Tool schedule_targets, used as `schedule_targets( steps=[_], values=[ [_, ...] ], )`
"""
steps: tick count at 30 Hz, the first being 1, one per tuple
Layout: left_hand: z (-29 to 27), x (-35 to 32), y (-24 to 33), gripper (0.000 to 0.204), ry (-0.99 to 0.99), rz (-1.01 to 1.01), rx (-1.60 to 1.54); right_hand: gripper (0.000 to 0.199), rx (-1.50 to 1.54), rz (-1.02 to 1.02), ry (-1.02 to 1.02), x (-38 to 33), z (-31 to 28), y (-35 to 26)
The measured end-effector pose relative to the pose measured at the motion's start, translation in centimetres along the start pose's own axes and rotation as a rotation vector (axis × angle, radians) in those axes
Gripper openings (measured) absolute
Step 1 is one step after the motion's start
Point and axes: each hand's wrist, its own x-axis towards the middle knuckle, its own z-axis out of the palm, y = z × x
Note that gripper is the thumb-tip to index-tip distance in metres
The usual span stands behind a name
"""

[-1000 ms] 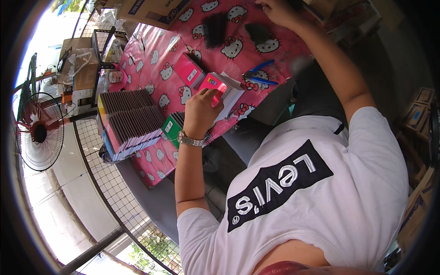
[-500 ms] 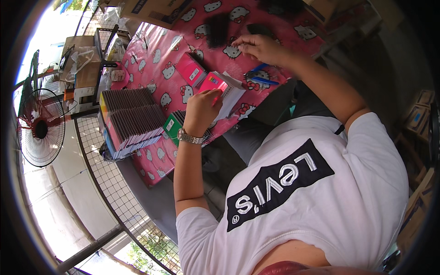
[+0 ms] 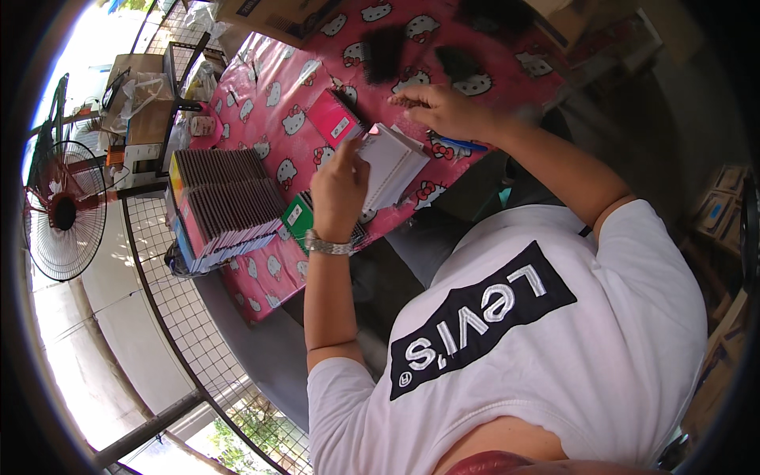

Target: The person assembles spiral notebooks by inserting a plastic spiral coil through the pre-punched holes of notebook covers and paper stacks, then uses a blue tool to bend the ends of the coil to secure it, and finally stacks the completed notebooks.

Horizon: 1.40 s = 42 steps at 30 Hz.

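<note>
A stack of white sheets [image 3: 385, 168] lies near the table's front edge, its top page bare. My left hand [image 3: 340, 186] is at its left edge, fingers curled and pinched; what they hold, if anything, is hidden. Over the far right side of the sheets hovers my right hand [image 3: 451, 111], its fingers bent together around something dark and small that I cannot make out. A pink spiral notebook [image 3: 336, 119] lies just beyond the stack, and a green notebook [image 3: 298, 219] is left of my left wrist. Under my right hand shows a blue-handled tool [image 3: 465, 145], partly covered.
Rows of stacked spiral notebooks [image 3: 226, 206] stand on the left of the pink patterned tablecloth [image 3: 273, 273]. Dark bundles of thin black pieces [image 3: 384, 54] lie farther back. A cardboard box [image 3: 281, 20] is at the far edge. A fan [image 3: 63, 212] stands at far left.
The pink cover that lay on top of the white sheets no longer shows there; plain white pages do. My left hand has shifted slightly left, my right hand slightly nearer me.
</note>
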Motion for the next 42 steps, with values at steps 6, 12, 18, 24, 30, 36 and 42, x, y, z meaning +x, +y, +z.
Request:
schedule_targets(
  steps=[6,12,18,24,30,36,42],
  values=[
    [2.0,-2.0,0.8,0.041,-0.055,0.087,0.086,0.044,-0.473,-0.002,-0.184,-2.8,2.6,-1.4],
    [2.8,-3.0,1.3,0.024,-0.016,0.039,0.082,0.039,-0.524,-0.003,-0.080,-3.4,4.0,-3.2],
    [2.4,-2.3,1.1,0.028,0.003,0.018,0.086,0.042,0.267,0.242,-0.190,-1.4,3.7,-1.4],
    [-1.1,-0.4,1.3,0.048,0.005,-0.114,0.046,0.053,0.643,0.346,-0.177,-0.3,1.4,-3.0],
    [0.1,-1.0,0.5,0.039,0.014,0.013,0.242,0.024,-0.107,-0.344,-0.022,0.3,1.9,-1.1],
    [0.6,-0.7,1.0,0.023,0.044,0.000,0.164,0.027,-0.149,-0.359,-0.012,1.3,1.9,-2.6],
    [0.9,-1.1,0.4,0.021,0.099,0.052,0.153,0.027,-0.227,-0.482,0.006,1.3,2.2,-2.7]
  ],
)
